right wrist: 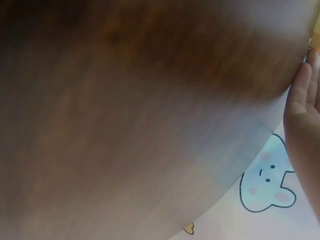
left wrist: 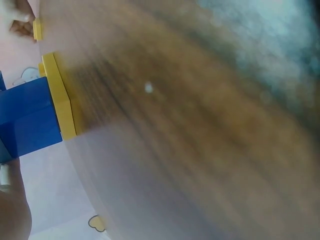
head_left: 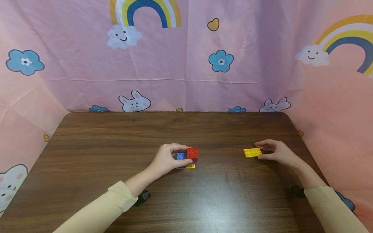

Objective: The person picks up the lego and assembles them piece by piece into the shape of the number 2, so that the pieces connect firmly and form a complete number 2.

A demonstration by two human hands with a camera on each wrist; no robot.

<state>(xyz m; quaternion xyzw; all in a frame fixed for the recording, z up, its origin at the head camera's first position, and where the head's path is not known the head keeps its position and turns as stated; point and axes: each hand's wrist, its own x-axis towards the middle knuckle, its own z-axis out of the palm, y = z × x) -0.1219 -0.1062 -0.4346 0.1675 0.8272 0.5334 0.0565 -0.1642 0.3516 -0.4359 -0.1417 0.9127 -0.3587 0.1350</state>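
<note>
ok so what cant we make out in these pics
Head: part of the blue brick, behind the left hand.
Left wrist: top of the brick stack, cut off by the left edge.
Right wrist: most of the yellow brick, cut off by the right edge.
Right wrist: table surface, blurred.

Dark brown wood-grain tabletop (head_left: 87, 152) with rounded far corners, a pale sheen on its nearer part, a brick stack (head_left: 192, 155) of yellow, blue and red roughly midway between the left and right edges, a yellow brick (head_left: 251, 153), studs up, nearer the right edge
</note>
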